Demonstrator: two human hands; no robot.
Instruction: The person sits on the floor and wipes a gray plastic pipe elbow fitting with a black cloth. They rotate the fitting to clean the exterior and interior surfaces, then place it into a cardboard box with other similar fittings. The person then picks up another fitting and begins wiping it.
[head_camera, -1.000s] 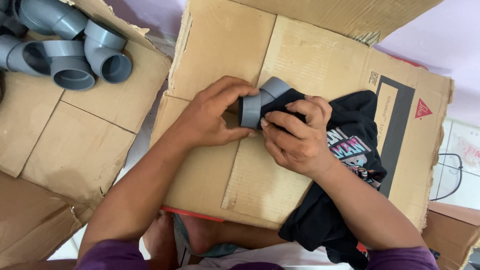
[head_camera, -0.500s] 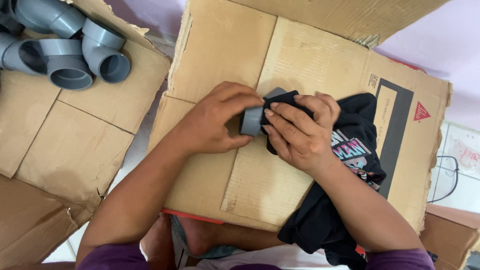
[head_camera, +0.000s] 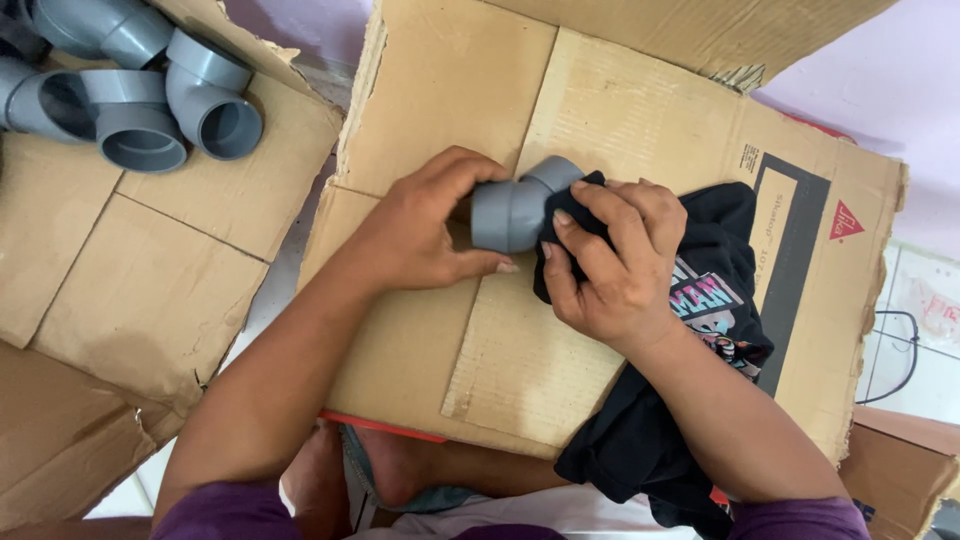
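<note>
My left hand (head_camera: 425, 232) grips a grey plastic pipe elbow (head_camera: 515, 207) over a flattened cardboard box (head_camera: 640, 130). My right hand (head_camera: 612, 265) presses a bunched part of a black printed cloth (head_camera: 700, 330) against the elbow's right side. The rest of the cloth trails down across the cardboard toward my lap. The elbow's near end is partly hidden by my fingers.
Several more grey pipe elbows (head_camera: 140, 95) lie in a heap at the top left on another flattened cardboard sheet (head_camera: 150, 290). A gap of pale floor (head_camera: 290, 270) separates the two cardboard pieces. White tiles (head_camera: 920, 340) show at the right edge.
The elbow has turned in my hands, and more of its grey body shows. My right hand with the cloth has shifted along its right side.
</note>
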